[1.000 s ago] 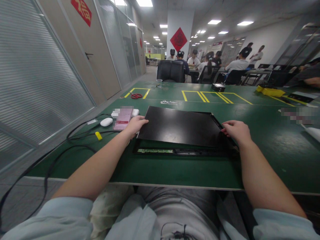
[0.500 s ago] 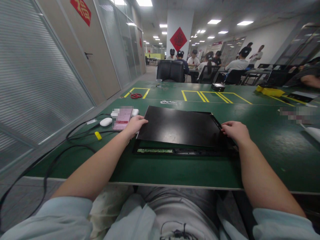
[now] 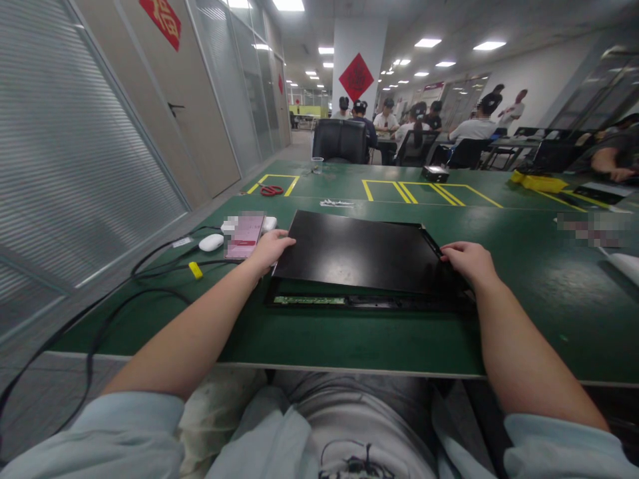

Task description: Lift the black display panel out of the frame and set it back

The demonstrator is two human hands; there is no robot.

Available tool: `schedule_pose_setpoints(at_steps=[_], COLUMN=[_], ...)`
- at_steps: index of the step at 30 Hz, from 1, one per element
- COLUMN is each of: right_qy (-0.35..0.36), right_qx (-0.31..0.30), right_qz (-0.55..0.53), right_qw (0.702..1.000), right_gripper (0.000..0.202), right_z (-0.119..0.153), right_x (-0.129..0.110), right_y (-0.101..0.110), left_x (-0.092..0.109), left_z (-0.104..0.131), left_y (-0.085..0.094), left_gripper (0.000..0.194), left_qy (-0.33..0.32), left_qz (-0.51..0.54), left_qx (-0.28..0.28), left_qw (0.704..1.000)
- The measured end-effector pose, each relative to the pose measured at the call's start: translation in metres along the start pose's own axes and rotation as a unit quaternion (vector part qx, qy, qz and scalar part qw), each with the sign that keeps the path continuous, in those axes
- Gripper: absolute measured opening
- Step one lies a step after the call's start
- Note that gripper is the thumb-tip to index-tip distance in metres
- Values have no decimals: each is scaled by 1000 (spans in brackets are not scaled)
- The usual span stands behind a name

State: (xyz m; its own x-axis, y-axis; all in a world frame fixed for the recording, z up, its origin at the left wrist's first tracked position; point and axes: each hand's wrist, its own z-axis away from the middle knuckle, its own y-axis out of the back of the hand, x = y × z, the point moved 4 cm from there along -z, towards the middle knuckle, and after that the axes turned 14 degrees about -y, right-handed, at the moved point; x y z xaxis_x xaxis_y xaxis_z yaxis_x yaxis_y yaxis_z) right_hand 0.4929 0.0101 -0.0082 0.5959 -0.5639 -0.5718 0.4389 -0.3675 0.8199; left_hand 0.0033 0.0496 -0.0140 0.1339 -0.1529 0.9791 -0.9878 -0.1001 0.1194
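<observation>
A glossy black display panel point(image 3: 357, 249) lies tilted over a black frame point(image 3: 409, 303), its left side raised. Along the frame's near edge shows a strip of green circuit board point(image 3: 309, 301). My left hand point(image 3: 271, 250) is closed on the panel's left edge, thumb on top and the other fingers hidden beneath. At the right side, my right hand point(image 3: 468, 259) pinches near the edge where panel and frame meet; whether it grips one or both I cannot tell.
Left of the panel are a phone point(image 3: 244, 238), a white mouse point(image 3: 211, 243), a yellow piece point(image 3: 196, 270) and black cables point(image 3: 150, 269). Beyond it lie red scissors point(image 3: 272, 191), small white strips point(image 3: 337, 203) and a plastic cup point(image 3: 317, 165). A co-worker's hand point(image 3: 622, 174) is far right.
My hands and the panel hold almost the same position. At the far right, the co-worker's arm has shifted and the hand now shows.
</observation>
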Motion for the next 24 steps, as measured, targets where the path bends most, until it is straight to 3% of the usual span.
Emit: schedule_pose_setpoints(at_steps=[9, 15, 24], right_qy=[-4, 10, 7], right_qx=[0, 6, 1], right_qz=[-14, -22, -31], right_qw=[1000, 1000, 999], right_gripper=[27, 24, 27], right_z=[0, -7, -10], right_x=[1, 5, 6], right_y=[0, -3, -6], left_x=[0, 6, 5], left_z=[0, -1, -3], left_y=[0, 8, 17], left_gripper=[43, 55, 52], left_qy=[3, -19, -59], left_qz=[19, -58, -194], left_qx=[-12, -11, -19], left_qw=[1000, 998, 979])
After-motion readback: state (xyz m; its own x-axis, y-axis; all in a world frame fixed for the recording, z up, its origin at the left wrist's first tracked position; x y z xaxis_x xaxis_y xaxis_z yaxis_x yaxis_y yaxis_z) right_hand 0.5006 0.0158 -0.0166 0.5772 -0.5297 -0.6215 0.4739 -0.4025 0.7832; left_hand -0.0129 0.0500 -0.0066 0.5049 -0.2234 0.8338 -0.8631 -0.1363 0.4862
